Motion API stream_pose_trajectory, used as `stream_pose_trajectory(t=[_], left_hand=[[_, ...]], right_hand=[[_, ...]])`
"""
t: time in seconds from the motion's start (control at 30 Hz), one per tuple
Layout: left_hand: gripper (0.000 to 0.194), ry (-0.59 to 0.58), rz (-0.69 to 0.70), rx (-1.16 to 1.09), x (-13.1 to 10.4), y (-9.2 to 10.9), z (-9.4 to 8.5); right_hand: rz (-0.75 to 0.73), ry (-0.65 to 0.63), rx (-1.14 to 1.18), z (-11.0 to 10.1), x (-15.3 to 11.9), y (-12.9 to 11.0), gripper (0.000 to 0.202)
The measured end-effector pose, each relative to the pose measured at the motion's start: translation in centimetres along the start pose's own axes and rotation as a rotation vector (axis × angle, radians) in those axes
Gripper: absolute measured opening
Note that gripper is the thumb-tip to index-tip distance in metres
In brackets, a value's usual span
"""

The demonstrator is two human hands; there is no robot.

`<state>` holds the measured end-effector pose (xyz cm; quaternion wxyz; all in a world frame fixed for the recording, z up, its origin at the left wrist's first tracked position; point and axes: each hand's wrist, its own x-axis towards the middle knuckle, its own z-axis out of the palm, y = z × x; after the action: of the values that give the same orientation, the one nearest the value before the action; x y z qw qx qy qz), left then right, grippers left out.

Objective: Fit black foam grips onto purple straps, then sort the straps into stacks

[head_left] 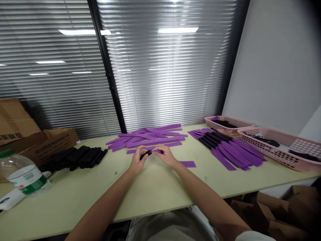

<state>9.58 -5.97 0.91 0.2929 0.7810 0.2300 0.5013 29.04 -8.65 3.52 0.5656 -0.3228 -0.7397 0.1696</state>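
Note:
Over the middle of the table, my left hand (137, 161) is closed around a short black tube (145, 155). My right hand (164, 155) pinches a purple strip (157, 151) at the end of that tube. The strip seems to enter the tube, though fingers hide the join. Part of a purple strip (188, 164) shows beyond my right wrist; whether it is the same one I cannot tell. Just behind my hands lies a loose pile of flat purple strips (150, 135). Off to the left, several black tubes (86, 156) are heaped together.
Purple strips with black sleeves (225, 147) lie in a row at the right. Two pink baskets (278, 154) with black items stand beyond them. A cardboard box (60, 137) and a plastic bottle (25, 175) are at the left. Blinds (165, 80) cover the window behind the table (150, 194).

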Motion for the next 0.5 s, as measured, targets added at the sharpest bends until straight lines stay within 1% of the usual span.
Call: stream_pose_trajectory(t=[0.17, 0.3, 0.5], left_hand=[[0.039, -0.027, 0.011, -0.009, -0.52, -0.04, -0.07], [0.039, -0.033, 0.018, -0.017, -0.66, 0.06, -0.04], [0.036, 0.032, 0.055, -0.020, -0.45, 0.43, 0.18]], right_hand=[[-0.069, -0.027, 0.014, 0.36, -0.34, -0.50, 0.015], [-0.064, -0.048, 0.020, 0.50, -0.39, -0.88, 0.013], [-0.016, 0.043, -0.059, 0.39, -0.25, -1.02, 0.008]])
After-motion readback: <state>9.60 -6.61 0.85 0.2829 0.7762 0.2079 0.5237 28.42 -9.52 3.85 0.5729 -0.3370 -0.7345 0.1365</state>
